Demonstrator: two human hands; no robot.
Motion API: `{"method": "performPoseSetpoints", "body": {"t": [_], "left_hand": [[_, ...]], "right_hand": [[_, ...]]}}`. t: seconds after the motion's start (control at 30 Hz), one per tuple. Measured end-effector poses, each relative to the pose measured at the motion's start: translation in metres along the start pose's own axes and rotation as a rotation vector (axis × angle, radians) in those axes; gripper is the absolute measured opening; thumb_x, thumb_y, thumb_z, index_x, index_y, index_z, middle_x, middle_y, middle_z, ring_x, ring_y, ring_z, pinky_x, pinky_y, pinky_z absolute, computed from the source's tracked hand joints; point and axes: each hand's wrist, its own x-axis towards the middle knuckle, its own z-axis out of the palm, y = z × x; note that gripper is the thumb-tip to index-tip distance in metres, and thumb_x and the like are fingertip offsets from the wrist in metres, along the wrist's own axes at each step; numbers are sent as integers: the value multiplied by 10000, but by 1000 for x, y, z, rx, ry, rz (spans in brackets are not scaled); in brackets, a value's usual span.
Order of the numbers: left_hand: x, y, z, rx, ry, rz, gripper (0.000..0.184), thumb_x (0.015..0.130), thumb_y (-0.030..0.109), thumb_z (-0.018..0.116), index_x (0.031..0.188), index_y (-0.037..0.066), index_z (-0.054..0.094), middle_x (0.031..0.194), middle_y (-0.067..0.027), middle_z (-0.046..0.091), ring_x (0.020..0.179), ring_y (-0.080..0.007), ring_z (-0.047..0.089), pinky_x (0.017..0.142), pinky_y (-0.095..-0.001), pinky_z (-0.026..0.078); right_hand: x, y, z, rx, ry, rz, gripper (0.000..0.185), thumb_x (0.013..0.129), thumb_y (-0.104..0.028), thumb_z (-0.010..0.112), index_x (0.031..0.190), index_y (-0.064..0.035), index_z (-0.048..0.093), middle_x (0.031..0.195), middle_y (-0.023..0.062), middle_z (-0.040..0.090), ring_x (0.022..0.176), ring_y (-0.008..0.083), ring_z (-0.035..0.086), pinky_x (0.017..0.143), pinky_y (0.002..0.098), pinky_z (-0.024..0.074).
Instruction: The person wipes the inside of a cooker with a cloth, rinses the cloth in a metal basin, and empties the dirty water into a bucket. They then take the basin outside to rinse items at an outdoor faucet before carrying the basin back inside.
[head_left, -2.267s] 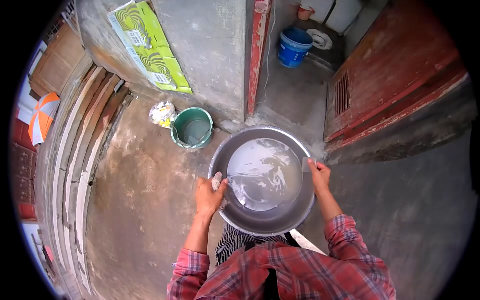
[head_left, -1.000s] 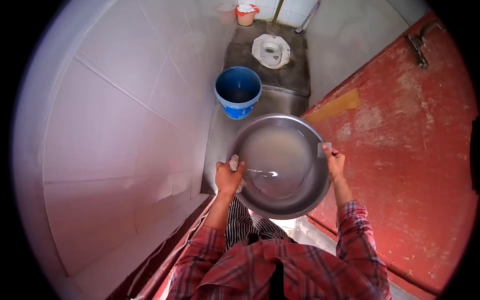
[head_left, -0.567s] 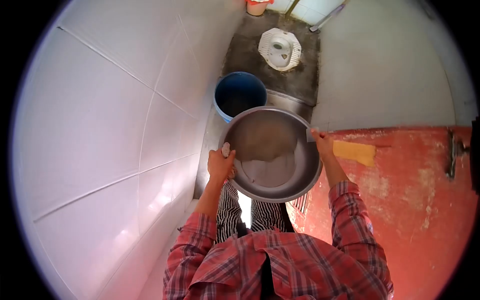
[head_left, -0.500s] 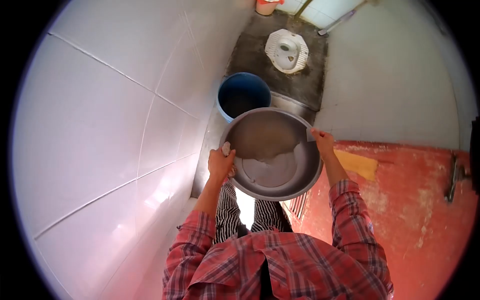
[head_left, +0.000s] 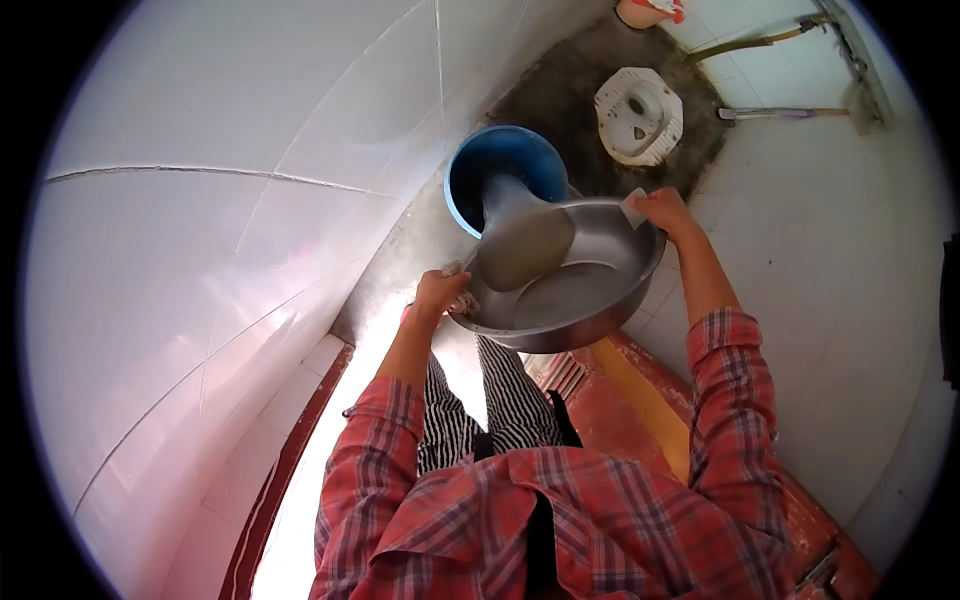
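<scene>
A wide grey basin (head_left: 600, 325) is tilted forward between my two hands. Murky water (head_left: 527, 250) runs over its far rim into a blue bucket (head_left: 553, 160) standing on the floor beyond. My left hand (head_left: 438, 292) is closed on the basin's left rim, with a crumpled pale cloth (head_left: 463, 303) pressed against it. At the upper right rim, my right hand (head_left: 664, 212) grips the basin, and a small whitish piece (head_left: 636, 208) shows by its fingers; I cannot tell what it is.
A white squat toilet (head_left: 657, 140) is set in the dark floor beyond the bucket. An orange bin (head_left: 640, 14) stands at the back. A long-handled brush (head_left: 780, 114) lies along the right wall. White tiled wall (head_left: 200, 240) rises at left; a red door (head_left: 620, 420) is behind the basin.
The basin has gone from nearly level to tilted, and water now pours from it into the bucket. My right hand has risen. The view has turned, shifting the toilet rightward.
</scene>
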Motion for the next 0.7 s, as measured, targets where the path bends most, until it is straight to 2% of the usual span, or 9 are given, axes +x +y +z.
{"method": "performPoseSetpoints", "body": {"t": [0.07,0.1,0.17,0.3,0.37,0.4,0.5,0.57,0.7], "left_hand": [[4,-8,8,-304,-140,-83,525,675,386,679,963,-50,623,816,-142,639,703,-243,623,599,-367,492],[11,2,1,-322,-146,-98,525,675,386,679,963,-50,623,816,-142,639,703,-243,623,599,-367,492],[12,20,-9,-234,-226,-222,461,650,267,723,965,-44,594,800,-100,635,641,-186,614,556,-297,476],[-22,39,4,-417,-274,-183,425,631,290,728,896,-22,614,756,-90,624,580,-170,582,483,-290,438],[-35,11,28,-385,-282,-170,383,663,279,721,887,-16,624,751,-87,625,578,-169,589,477,-298,457],[-15,-3,41,-471,-310,-164,343,655,261,719,851,-8,636,733,-80,622,581,-163,589,489,-294,454],[-38,13,40,-614,-362,-161,302,646,248,721,800,-2,650,726,-73,623,592,-153,592,500,-285,452],[-56,25,34,-627,-321,-147,279,653,265,715,783,25,661,741,-71,629,601,-149,590,508,-283,456],[-40,8,53,-728,-364,-57,290,679,246,704,809,-9,653,754,-79,635,614,-154,595,526,-292,471]], "right_hand": [[6,-37,-8,-252,21,-90,491,666,-288,735,894,123,591,831,217,623,701,269,617,591,348,472],[21,-63,-10,-274,10,-86,491,666,-288,735,894,123,591,831,217,623,701,269,617,591,348,472],[39,-104,-10,-408,46,-253,502,653,-292,734,879,134,595,834,244,623,752,275,632,630,349,488],[12,-192,-7,-518,44,-143,454,660,-301,715,875,89,624,856,222,635,794,277,639,693,353,494],[-15,-205,4,-749,53,-190,370,654,-175,698,888,96,607,809,215,629,737,270,632,610,378,494],[-12,-225,8,-850,86,-232,327,665,-166,691,896,56,625,814,201,636,732,278,637,622,381,498],[-38,-269,18,-1021,99,-300,302,676,-178,690,877,42,638,814,210,632,731,298,638,627,377,498],[-54,-287,24,-1041,121,-331,294,684,-186,683,870,38,642,837,208,635,743,316,638,635,374,497],[-67,-299,22,-1051,156,-390,326,690,-225,692,869,42,642,838,218,634,735,313,638,640,367,497]]}}
